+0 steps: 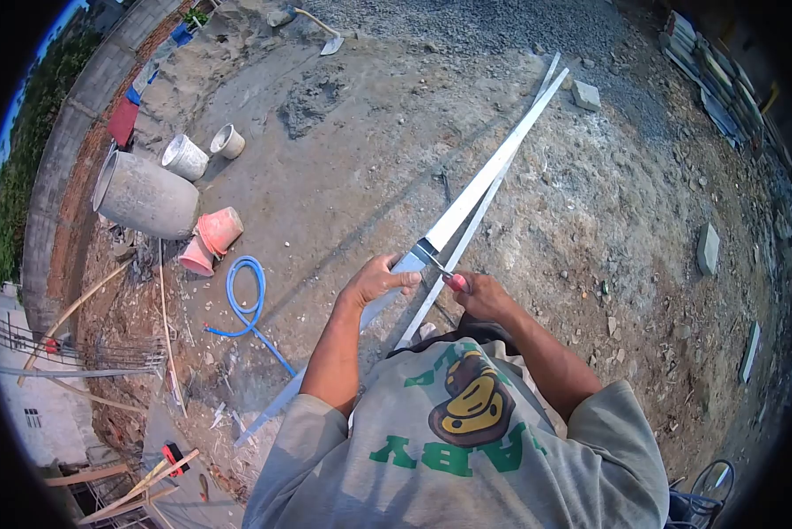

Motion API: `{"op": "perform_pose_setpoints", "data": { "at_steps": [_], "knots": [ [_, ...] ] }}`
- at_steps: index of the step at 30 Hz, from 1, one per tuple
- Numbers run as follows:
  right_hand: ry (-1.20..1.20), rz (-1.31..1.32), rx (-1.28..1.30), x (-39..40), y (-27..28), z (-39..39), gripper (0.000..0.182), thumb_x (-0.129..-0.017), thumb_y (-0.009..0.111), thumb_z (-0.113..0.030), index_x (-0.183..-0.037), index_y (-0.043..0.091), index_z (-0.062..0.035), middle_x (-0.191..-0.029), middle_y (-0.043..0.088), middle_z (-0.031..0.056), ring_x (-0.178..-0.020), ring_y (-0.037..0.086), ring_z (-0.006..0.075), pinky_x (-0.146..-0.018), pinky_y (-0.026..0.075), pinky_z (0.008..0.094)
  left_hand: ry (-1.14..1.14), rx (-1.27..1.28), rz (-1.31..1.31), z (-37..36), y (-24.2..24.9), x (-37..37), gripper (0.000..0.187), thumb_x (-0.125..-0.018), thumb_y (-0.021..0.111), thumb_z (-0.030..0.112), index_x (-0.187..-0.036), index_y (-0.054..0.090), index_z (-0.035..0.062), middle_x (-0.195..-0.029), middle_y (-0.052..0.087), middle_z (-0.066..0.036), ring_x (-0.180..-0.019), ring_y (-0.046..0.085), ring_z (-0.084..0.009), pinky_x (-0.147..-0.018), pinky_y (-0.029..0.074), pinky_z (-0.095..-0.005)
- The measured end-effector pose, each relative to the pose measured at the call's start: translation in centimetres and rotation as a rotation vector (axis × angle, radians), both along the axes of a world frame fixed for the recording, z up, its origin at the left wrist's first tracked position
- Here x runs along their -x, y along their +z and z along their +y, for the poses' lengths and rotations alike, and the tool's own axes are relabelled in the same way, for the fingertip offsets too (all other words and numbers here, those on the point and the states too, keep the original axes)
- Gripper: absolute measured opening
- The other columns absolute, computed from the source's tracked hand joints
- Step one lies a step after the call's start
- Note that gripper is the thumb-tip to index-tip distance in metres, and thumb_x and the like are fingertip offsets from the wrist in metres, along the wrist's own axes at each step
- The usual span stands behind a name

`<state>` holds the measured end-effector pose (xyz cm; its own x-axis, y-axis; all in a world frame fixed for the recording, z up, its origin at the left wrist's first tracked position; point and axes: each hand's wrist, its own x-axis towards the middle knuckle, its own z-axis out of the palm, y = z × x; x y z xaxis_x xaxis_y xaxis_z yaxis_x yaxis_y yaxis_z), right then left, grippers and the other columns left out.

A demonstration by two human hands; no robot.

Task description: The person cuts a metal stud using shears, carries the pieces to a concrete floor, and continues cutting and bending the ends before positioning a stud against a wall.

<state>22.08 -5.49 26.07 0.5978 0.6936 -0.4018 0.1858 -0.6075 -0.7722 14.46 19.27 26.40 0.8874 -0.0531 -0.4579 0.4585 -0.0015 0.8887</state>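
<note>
A long pale metal profile (484, 181) runs from the upper right down past the body to the lower left. My left hand (384, 280) is closed round it just below a dark band near the middle. My right hand (481, 295) grips a tool with a red handle (457, 282), whose thin metal end reaches to the dark band on the profile. A second long metal strip (445, 271) lies beneath, crossing the first near its far end. What exactly the tool's tip does at the band is too small to tell.
At the left stand a large grey barrel (149, 196), two whitish buckets (185, 158) and red buckets (219, 230). A blue hose (231, 291) coils on the ground. Farther off lie a shovel (331, 44) and a concrete block (586, 96); another block (708, 249) is at right.
</note>
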Motion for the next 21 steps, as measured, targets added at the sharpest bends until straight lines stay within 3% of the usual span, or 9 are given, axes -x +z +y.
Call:
{"op": "perform_pose_setpoints", "data": {
  "at_steps": [5,8,11,15,18,21],
  "knots": [
    [0.044,0.152,0.005,-2.0,2.3,2.1,0.035,-0.086,0.057,-0.032,-0.109,0.065,-0.0065,-0.101,0.066,0.0261,-0.096,0.063,0.0416,-0.084,0.048,0.0477,0.034,-0.003,-0.01,1.5,0.6,-0.6,0.051,-0.073,0.084,0.038,-0.1,0.064,-0.0004,-0.081,0.065,-0.005,-0.068,0.06,-0.011,-0.067,0.049,-0.0271],
    [0.142,0.227,0.135,-3.3,1.8,3.8,0.037,-0.086,0.058,-0.036,-0.104,0.067,-0.0051,-0.097,0.067,0.0251,-0.094,0.064,0.039,-0.084,0.048,0.0451,0.094,-0.029,0.014,2.0,1.0,-0.8,0.051,-0.073,0.084,0.039,-0.099,0.065,0.0008,-0.08,0.065,-0.004,-0.067,0.059,-0.0108,-0.065,0.049,-0.0271],
    [0.228,0.254,0.222,-4.6,1.9,4.7,0.039,-0.085,0.058,-0.037,-0.103,0.067,-0.0033,-0.094,0.068,0.0236,-0.093,0.065,0.0369,-0.085,0.047,0.0432,0.124,-0.006,0.02,2.9,1.0,-1.2,0.05,-0.073,0.084,0.041,-0.099,0.066,0.002,-0.08,0.065,-0.004,-0.067,0.059,-0.0107,-0.063,0.049,-0.0271],
    [0.161,0.455,0.026,-4.8,1.1,5.6,0.041,-0.086,0.057,-0.035,-0.11,0.064,-0.0026,-0.099,0.067,0.0225,-0.096,0.064,0.0392,-0.086,0.048,0.0432,0.121,-0.006,0.026,4.2,0.7,-1.6,0.052,-0.072,0.083,0.045,-0.098,0.067,0.0027,-0.078,0.065,-0.003,-0.068,0.061,-0.0114,-0.061,0.05,-0.0271],
    [0.21,0.118,-0.06,-4.7,0.8,6.5,0.038,-0.088,0.055,-0.033,-0.11,0.062,-0.003,-0.107,0.065,0.0235,-0.103,0.061,0.0397,-0.088,0.048,0.0432,0.153,-0.026,0.042,4.7,1.3,-1.8,0.056,-0.072,0.082,0.049,-0.097,0.067,0.002,-0.077,0.065,-0.004,-0.069,0.062,-0.0131,-0.062,0.051,-0.0273],
    [0.108,0.053,0.128,-3.7,3.3,7.5,0.035,-0.088,0.054,-0.032,-0.106,0.061,-0.0026,-0.109,0.064,0.0247,-0.109,0.059,0.0397,-0.091,0.047,0.0446,0.14,0.017,0.062,5.0,2.0,-2.1,0.044,-0.076,0.082,0.039,-0.095,0.065,0.0029,-0.078,0.063,-0.003,-0.07,0.06,-0.0114,-0.061,0.051,-0.0275]
  ]
}}
